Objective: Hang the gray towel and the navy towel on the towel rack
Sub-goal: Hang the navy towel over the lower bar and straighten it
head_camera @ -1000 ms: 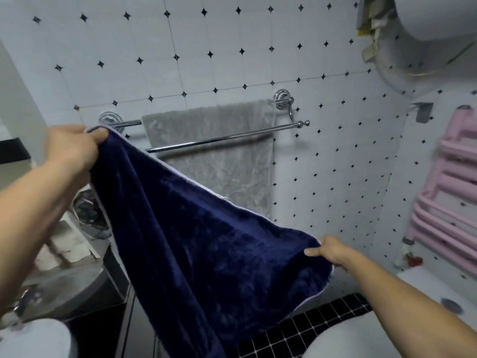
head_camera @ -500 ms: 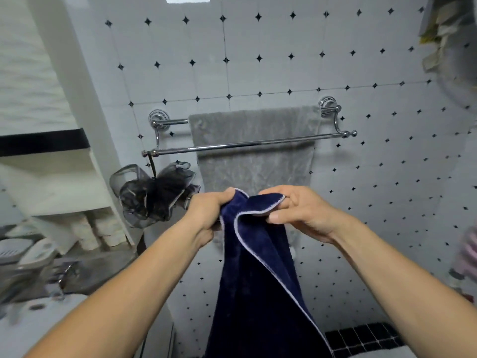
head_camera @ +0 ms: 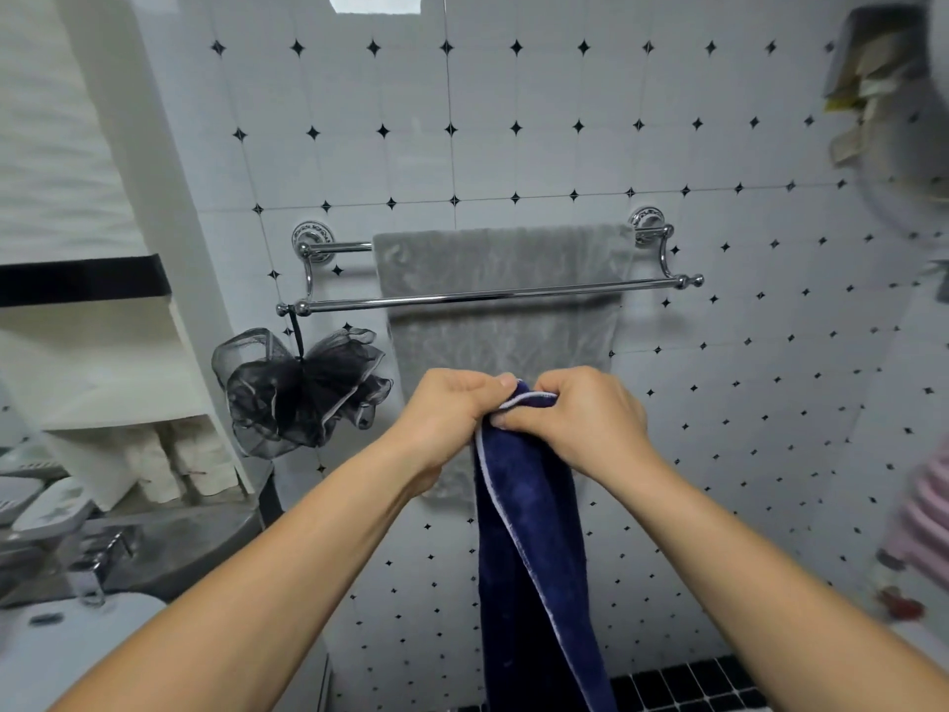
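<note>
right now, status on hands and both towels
Left grip and right grip both pinch navy towel top edge. Gray towel hung on rear bar. Front bar bare, black pouf hanging off its left end.

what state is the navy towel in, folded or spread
Folded: the navy towel hangs as a narrow strip, top corners pinched by left hand and right hand.

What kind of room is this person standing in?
Most likely a home bathroom: a chrome towel rack on the tiled wall holds a gray towel, and a black bath pouf hangs from its end.
</note>
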